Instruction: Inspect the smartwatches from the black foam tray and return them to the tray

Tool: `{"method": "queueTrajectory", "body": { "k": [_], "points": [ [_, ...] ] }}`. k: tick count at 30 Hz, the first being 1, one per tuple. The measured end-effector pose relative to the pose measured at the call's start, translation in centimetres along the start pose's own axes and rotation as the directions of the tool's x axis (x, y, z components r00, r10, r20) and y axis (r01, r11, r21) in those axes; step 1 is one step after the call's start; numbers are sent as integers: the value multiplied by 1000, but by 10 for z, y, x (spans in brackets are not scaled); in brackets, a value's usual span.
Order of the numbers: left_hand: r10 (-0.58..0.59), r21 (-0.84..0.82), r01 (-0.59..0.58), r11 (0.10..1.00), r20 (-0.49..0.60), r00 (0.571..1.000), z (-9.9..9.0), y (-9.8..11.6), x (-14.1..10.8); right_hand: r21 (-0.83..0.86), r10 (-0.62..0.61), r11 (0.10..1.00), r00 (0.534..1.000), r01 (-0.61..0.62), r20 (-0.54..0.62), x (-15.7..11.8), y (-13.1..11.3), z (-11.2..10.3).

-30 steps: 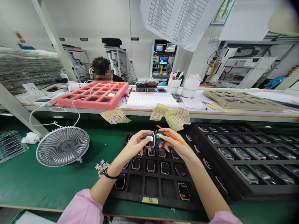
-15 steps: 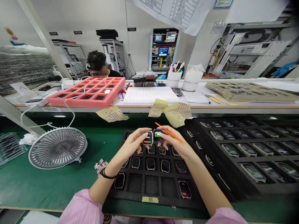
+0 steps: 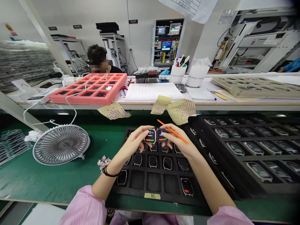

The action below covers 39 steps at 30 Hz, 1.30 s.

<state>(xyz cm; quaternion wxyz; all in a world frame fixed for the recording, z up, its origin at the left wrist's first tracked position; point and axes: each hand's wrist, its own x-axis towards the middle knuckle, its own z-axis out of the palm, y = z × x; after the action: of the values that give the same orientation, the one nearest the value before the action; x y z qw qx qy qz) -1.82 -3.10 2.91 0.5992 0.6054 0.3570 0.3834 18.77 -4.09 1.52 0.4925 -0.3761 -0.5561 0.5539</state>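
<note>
Side by side above a black foam tray [image 3: 152,184], two lit smartwatch bodies without straps are held up. My left hand [image 3: 138,139] grips the silver-edged smartwatch [image 3: 150,136], thumb over its screen edge. The darker-cased smartwatch [image 3: 161,135] is in my right hand [image 3: 179,140], its thumb on the glass. An orange stick [image 3: 173,131], like a pen or stylus, is also tucked in my right hand. Both screens show white text and a green and red strip. Below, more smartwatches [image 3: 167,163] lie in the tray's pockets, one with a red mark [image 3: 187,187] on its screen.
On the right stand stacked black trays [image 3: 234,168] full of watches. A round fan [image 3: 61,144] and small paper tags [image 3: 103,162] are on the left. A shelf [image 3: 140,104] behind carries a pink foam tray [image 3: 112,97]. Across it, a co-worker [image 3: 97,59] sits.
The right-hand watch's screen has switched from a white and green picture to text with a green and red strip. The view has shifted slightly; both hands keep their hold.
</note>
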Motion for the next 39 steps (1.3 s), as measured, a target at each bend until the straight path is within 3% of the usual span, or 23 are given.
{"method": "queueTrajectory", "body": {
  "k": [9,14,20,32,39],
  "points": [
    [32,-127,-11,992,165,986,-6,10,-12,125,56,990,997,-63,58,-2,-6,-1],
    [52,-36,-49,998,82,995,-4,10,-12,85,13,996,999,-16,31,-3,-6,0],
    [67,81,-65,995,-13,998,-3,7,-8,1,-32,999,995,33,97,-6,-7,2],
    [84,90,-80,993,-40,996,-4,6,-6,-6,-43,999,988,45,145,-6,-6,3],
    [95,62,-93,994,-33,995,-4,2,-4,-4,-39,999,997,40,59,-4,-2,4]
  ]
}}
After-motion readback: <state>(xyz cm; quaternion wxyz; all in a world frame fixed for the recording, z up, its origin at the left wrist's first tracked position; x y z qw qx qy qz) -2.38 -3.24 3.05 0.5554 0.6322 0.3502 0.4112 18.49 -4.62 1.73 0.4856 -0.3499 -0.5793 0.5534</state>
